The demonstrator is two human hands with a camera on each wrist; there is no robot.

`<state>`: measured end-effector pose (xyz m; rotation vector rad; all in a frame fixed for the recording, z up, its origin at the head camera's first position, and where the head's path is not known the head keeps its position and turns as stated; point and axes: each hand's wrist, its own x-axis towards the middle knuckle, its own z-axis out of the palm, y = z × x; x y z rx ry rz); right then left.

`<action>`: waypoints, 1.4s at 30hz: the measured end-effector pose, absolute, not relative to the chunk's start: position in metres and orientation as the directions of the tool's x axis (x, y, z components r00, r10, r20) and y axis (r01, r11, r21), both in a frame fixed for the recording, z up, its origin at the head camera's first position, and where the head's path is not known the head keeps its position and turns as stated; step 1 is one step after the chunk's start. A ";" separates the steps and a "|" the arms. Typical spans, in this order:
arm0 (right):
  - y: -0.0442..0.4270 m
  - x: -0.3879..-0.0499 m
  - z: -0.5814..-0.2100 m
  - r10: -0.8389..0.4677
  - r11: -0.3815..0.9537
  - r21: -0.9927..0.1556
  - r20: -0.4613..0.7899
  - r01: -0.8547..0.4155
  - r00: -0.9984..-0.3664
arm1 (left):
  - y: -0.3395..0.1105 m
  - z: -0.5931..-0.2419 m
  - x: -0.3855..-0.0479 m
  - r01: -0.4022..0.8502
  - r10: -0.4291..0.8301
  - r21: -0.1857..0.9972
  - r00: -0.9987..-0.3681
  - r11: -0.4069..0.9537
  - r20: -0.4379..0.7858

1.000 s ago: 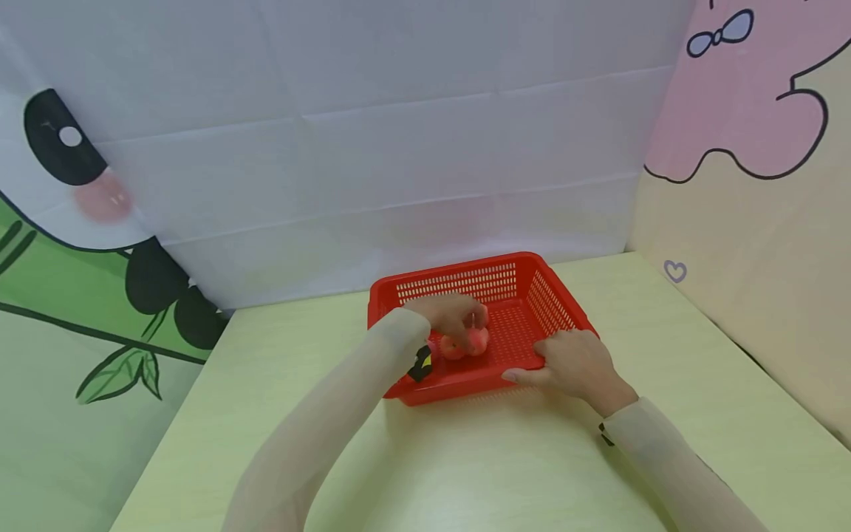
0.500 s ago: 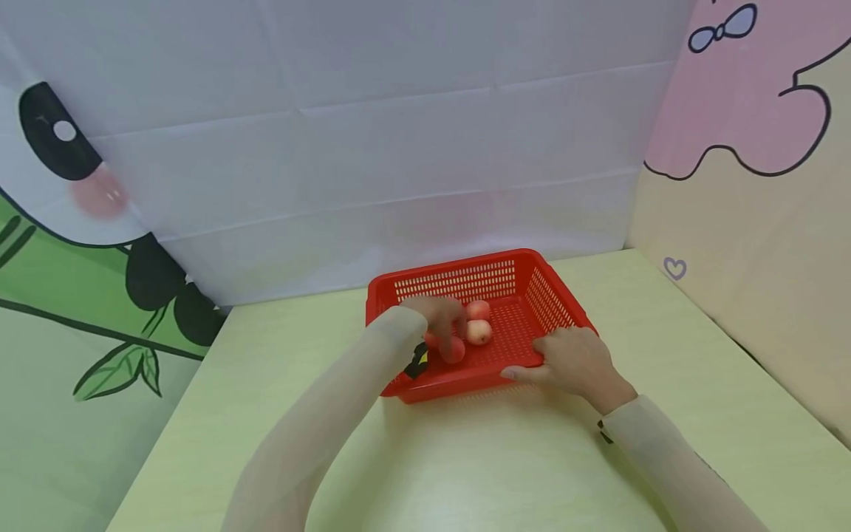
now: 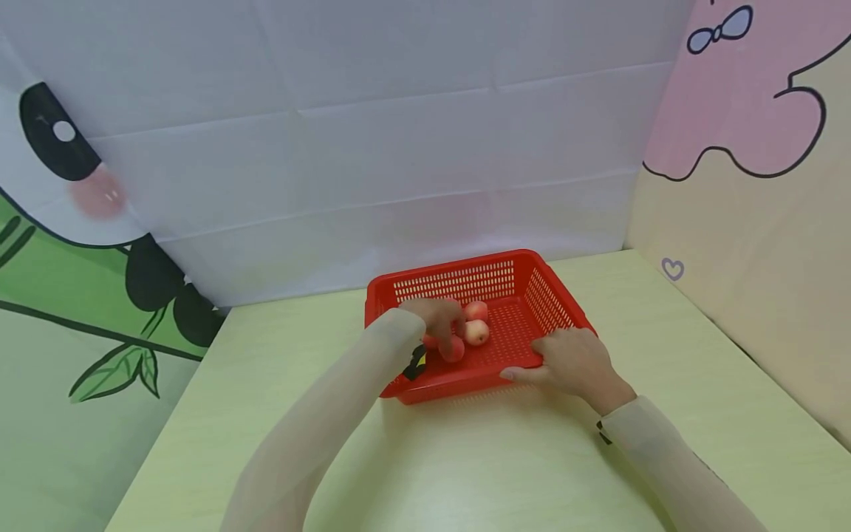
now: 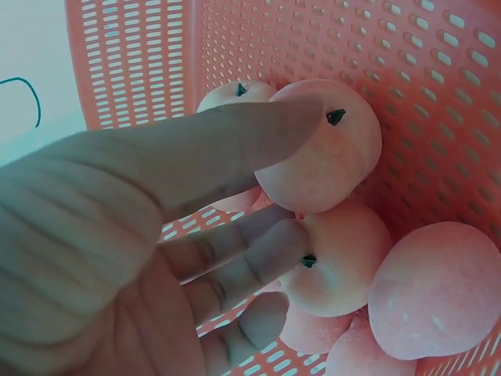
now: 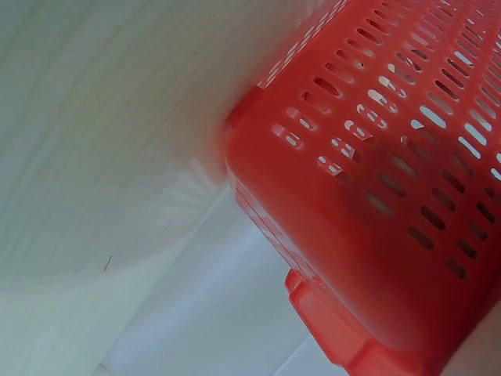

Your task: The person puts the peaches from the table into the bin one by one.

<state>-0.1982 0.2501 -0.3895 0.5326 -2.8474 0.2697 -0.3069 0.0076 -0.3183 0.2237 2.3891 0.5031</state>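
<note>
In the head view, a red slotted plastic basket (image 3: pixel 425 392) stands towards the back of the table. My right hand (image 3: pixel 575 366) grips its front right rim, thumb along the front edge. My left hand (image 3: pixel 435 319) reaches into the basket's left part, among several round red and yellowish fruits. Seen from the left wrist, the thumb lies against a fruit with a short dark stem (image 4: pixel 352 153), and the loosely bent fingers touch a lower fruit (image 4: pixel 344 258). A paler fruit (image 3: pixel 476 333) and a redder fruit (image 3: pixel 476 311) sit just right of that hand.
The pale table (image 3: pixel 319 458) stretches to both sides of the basket. A white cloth wall (image 3: pixel 399 148) rises close behind it, and a printed wall (image 3: pixel 744 266) borders the right. From the right wrist, the basket's outer wall and corner (image 5: pixel 313 211) appear close up.
My left hand has moved left inside the basket, uncovering two fruits to its right, and has stayed nearly still over the last half second. My right hand keeps hold of the rim.
</note>
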 end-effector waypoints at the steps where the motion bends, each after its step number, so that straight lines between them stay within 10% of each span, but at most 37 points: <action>1: 0.250 -0.198 -0.390 -0.333 0.917 -0.136 0.259 -0.375 -0.907 | 0.007 -0.318 -0.306 0.044 0.297 0.408 -0.758 0.912 -0.581; 19: 0.251 -0.197 -0.389 -0.321 0.923 -0.143 0.228 -0.358 -0.919 | -0.010 -0.296 -0.298 0.120 0.452 0.529 -0.694 0.840 -0.560; 34: 0.250 -0.198 -0.388 -0.334 0.920 -0.127 0.243 -0.371 -0.911 | -0.039 -0.246 -0.295 0.470 0.487 0.151 -0.866 0.870 -0.112; 42: 0.249 -0.197 -0.387 -0.330 0.921 -0.131 0.242 -0.368 -0.912 | -0.085 -0.237 -0.278 0.369 0.372 0.170 -0.928 0.914 0.012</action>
